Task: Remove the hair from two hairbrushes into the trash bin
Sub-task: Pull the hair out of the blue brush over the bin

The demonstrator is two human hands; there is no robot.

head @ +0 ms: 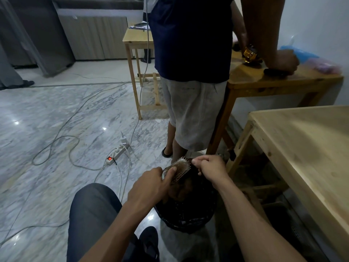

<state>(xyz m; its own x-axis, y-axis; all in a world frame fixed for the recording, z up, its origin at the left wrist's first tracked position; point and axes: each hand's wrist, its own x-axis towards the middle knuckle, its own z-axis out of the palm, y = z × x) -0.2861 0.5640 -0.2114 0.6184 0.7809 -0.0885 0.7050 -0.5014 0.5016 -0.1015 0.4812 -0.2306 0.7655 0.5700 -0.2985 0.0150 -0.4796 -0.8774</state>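
My left hand [154,183] grips a paddle hairbrush [178,168] with pale bristles, thumb lying across its pad. The brush is tilted over a round trash bin [186,222] lined with a black bag, standing on the floor between my knee and the table. My right hand [209,167] is curled at the brush's far end, fingertips pinching a dark tuft of hair [194,163] at the bristles. Inside the bin lies a dark mass, too dim to make out. A second hairbrush is not visible.
A person in a dark shirt and grey shorts [190,76] stands just beyond the bin, leaning on a wooden table [279,82]. A pale wooden table [306,148] fills the right. A power strip [118,153] and loose cables [56,144] lie on the marble floor at left.
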